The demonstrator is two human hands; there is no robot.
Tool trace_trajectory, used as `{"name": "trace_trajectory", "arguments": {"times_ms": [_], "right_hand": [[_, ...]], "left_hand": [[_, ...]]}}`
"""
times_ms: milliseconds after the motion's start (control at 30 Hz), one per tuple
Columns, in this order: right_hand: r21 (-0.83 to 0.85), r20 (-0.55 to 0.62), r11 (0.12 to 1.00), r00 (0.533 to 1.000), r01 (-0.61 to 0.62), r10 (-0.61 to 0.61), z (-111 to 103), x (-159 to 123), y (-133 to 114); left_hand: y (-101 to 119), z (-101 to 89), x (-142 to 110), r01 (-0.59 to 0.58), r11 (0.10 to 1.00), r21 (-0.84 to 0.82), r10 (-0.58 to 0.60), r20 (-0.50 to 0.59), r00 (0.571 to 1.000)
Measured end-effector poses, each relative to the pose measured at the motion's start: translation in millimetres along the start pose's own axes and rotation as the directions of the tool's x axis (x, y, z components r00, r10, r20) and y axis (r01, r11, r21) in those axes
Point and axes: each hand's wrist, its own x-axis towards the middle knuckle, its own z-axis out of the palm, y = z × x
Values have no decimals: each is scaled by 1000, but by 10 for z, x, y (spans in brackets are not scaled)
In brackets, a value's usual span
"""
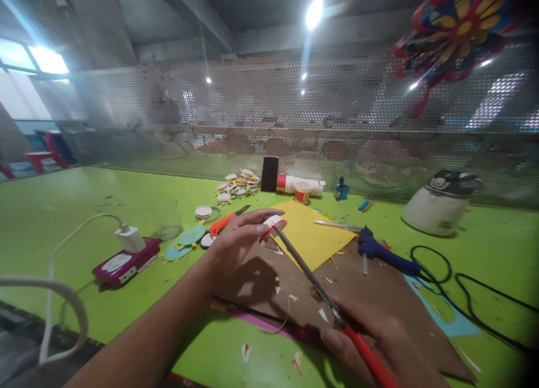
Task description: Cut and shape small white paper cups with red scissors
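Note:
My left hand (236,239) pinches a small red-and-white paper piece (273,224) above a brown cardboard sheet (370,298). My right hand (379,343) grips the red handles of scissors (314,278), whose blades reach up to the paper piece and meet its edge. A yellow paper sheet (314,233) lies just behind the paper piece. Small paper scraps lie on the cardboard and on the green table (84,208).
A blue glue gun (379,250) with a black cord lies to the right. Orange scissors (223,222), round paper discs (238,186), a glue bottle (295,185), a dark phone (269,174), a plugged-in purple power strip (124,259) and a white cooker (440,202) stand around. A perforated metal screen backs the table.

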Motion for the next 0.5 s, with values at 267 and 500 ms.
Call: {"name": "trace_trajectory", "arguments": {"times_ms": [267, 500], "right_hand": [[15, 58, 999, 998, 33, -34, -52, 29, 0], [0, 149, 1000, 989, 2, -2, -97, 26, 18]], "left_hand": [[44, -4, -7, 6, 1000, 27, -6, 0, 1000], [47, -35, 3, -23, 996, 88, 20, 33, 999]]}}
